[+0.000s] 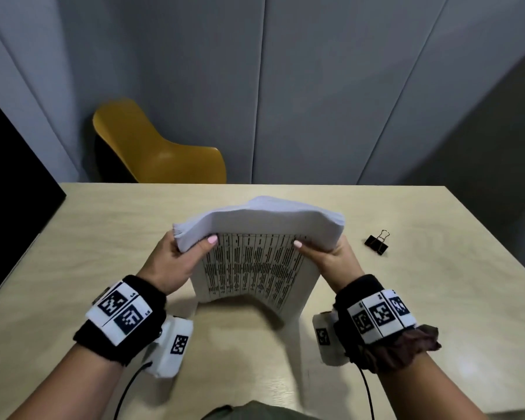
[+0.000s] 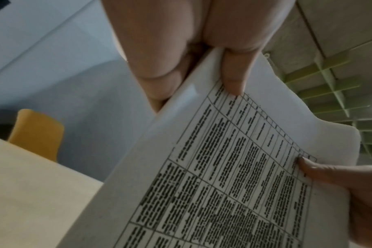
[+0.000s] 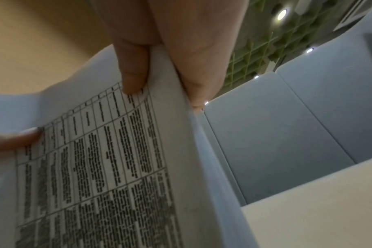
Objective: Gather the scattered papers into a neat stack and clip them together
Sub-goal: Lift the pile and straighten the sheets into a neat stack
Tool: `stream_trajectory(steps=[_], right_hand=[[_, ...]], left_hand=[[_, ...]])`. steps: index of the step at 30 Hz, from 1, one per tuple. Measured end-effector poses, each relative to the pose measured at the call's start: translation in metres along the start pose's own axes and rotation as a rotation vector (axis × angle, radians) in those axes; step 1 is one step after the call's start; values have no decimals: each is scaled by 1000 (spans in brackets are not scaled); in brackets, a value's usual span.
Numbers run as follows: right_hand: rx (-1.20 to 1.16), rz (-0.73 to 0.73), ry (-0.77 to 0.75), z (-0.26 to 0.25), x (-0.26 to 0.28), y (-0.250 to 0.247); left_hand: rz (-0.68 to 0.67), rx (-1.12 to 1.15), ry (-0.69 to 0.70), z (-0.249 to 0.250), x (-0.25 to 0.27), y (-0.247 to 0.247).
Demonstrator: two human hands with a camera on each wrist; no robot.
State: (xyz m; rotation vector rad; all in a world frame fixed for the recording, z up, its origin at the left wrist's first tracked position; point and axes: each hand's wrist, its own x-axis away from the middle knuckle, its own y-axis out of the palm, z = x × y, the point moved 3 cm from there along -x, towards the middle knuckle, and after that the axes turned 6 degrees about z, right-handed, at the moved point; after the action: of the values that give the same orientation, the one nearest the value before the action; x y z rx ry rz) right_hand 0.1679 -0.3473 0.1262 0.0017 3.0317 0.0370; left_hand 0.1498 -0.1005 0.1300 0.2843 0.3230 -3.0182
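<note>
1. Paper stack (image 1: 255,253) stands on edge at table (image 1: 103,237) centre, top bowed away, likely for squaring.
2. Left hand (image 1: 176,262) and right hand (image 1: 331,256) clamp its upper corners, thumbs on the printed face.
3. Binder clip (image 1: 377,242) lies at 3 o'clock, untouched.

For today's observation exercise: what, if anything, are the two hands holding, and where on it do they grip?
Both hold the paper stack upright on the table: left hand on its upper left edge, right hand on its upper right edge.
</note>
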Motion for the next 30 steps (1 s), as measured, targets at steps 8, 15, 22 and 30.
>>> stream_trajectory(steps=[8, 15, 22, 30], right_hand=[[95, 3, 60, 27, 10, -7], [60, 10, 28, 35, 16, -9], [94, 139, -94, 24, 23, -9], [570, 293, -628, -26, 30, -10]], left_hand=[[43, 20, -137, -20, 13, 9], [55, 31, -66, -14, 21, 18], [321, -59, 203, 6, 27, 12], [352, -507, 534, 34, 33, 11]])
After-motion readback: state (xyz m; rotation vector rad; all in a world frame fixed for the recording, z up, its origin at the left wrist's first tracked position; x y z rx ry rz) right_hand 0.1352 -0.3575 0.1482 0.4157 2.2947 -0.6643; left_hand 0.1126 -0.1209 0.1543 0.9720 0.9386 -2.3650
